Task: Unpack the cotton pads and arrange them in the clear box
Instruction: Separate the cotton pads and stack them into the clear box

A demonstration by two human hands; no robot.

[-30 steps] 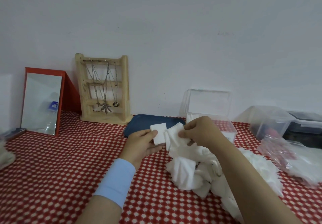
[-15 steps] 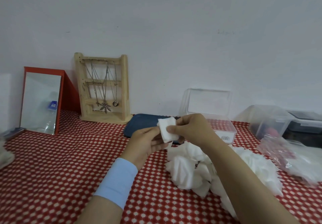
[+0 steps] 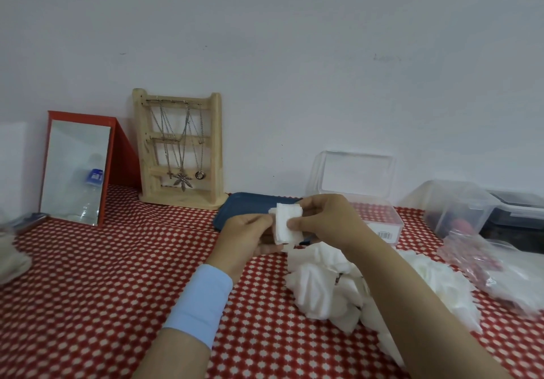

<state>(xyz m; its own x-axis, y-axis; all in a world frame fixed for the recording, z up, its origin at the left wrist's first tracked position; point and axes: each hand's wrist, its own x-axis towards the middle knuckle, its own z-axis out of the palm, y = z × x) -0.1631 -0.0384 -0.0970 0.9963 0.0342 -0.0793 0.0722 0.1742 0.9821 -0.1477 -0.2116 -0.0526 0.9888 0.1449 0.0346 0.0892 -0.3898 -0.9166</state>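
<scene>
A small stack of white square cotton pads (image 3: 285, 223) is pinched between both hands above the table. My left hand (image 3: 245, 238) grips its left side and my right hand (image 3: 326, 221) grips its right side. A loose heap of white cotton pads (image 3: 326, 287) lies on the red checked cloth below and to the right of my hands. The clear box (image 3: 382, 222) stands just behind my right hand, its lid (image 3: 357, 174) raised against the wall. My right hand hides part of the box.
A dark blue tray (image 3: 244, 207) lies behind my left hand. A wooden necklace stand (image 3: 179, 149) and a red-framed mirror (image 3: 76, 169) stand at the back left. Clear plastic containers (image 3: 459, 207) and a crumpled plastic bag (image 3: 494, 269) occupy the right side.
My right hand lifted a pad off the heap and brought it against the one in my left hand. Both hands now hold the pads together as one stack, slightly higher.
</scene>
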